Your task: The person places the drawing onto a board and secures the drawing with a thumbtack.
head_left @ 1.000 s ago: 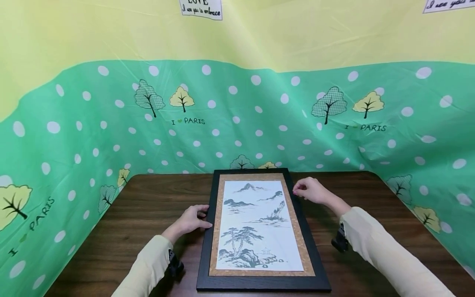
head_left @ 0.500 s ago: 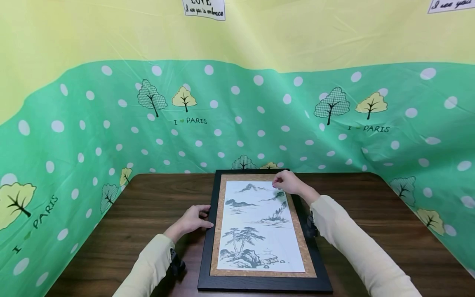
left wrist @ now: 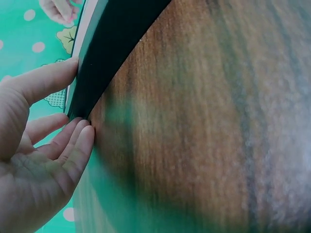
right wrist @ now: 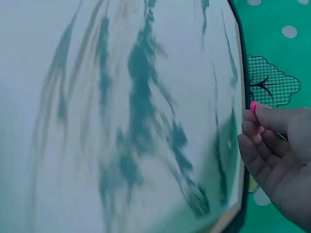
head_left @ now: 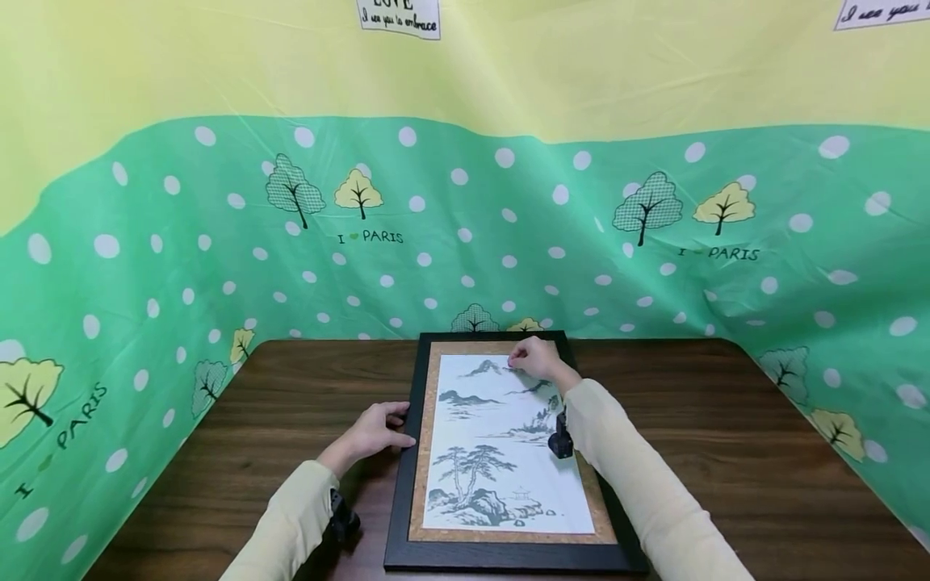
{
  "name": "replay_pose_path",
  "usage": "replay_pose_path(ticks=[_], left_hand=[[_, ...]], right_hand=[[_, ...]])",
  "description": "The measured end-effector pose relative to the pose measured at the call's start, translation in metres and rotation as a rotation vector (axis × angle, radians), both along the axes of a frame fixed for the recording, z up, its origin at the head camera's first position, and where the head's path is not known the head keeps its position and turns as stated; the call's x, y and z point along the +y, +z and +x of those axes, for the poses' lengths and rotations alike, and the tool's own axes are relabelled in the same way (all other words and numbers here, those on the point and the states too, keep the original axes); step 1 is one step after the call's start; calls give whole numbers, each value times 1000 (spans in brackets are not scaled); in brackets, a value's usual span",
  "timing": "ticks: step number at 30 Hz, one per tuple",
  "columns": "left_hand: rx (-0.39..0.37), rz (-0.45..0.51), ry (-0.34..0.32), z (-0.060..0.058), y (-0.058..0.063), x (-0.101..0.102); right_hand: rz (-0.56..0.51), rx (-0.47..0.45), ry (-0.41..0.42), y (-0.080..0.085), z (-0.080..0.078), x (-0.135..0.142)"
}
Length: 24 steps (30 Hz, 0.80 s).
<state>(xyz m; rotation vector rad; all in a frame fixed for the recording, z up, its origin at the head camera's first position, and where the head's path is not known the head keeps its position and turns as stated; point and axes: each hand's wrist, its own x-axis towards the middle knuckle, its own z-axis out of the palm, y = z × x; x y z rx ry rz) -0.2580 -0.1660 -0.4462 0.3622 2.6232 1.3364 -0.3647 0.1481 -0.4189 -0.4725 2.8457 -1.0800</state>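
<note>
A black-framed cork board (head_left: 417, 500) lies on the table, bearing a white sheet (head_left: 508, 476) printted with a grey ink landscape of mountains and pines. My left hand (head_left: 374, 430) rests against the frame's left side; in the left wrist view its thumb and fingertips touch the dark edge (left wrist: 104, 53) at separate spots. Over the sheet's top part, right of the highest mountain, my right hand (head_left: 536, 358) pinches a small pink push pin (right wrist: 253, 107) between thumb and fingers. The pin's point is hidden.
The brown wooden table (head_left: 305, 379) extends on both sides of the board. Behind it hangs a green and yellow curtain (head_left: 465, 202) with printed trees and dots. The board's far edge lies near the curtain.
My right hand has come from beyond the frame's right edge leftward over the top of the sheet, the pink push pin in its fingers. The left hand keeps its place on the frame.
</note>
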Motion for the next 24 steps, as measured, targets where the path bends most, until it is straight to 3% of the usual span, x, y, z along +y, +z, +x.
replay_pose_path(ticks=[10,17,24], left_hand=[[-8,15,19,-2,-4,0],[-3,25,18,-3,-6,1],[7,45,24,-3,-9,-2]], right_hand=[[-195,-77,-129,-18,-4,-9],[-106,5,-158,-23,-8,-22],[-89,-31,-226,-22,-11,-33]])
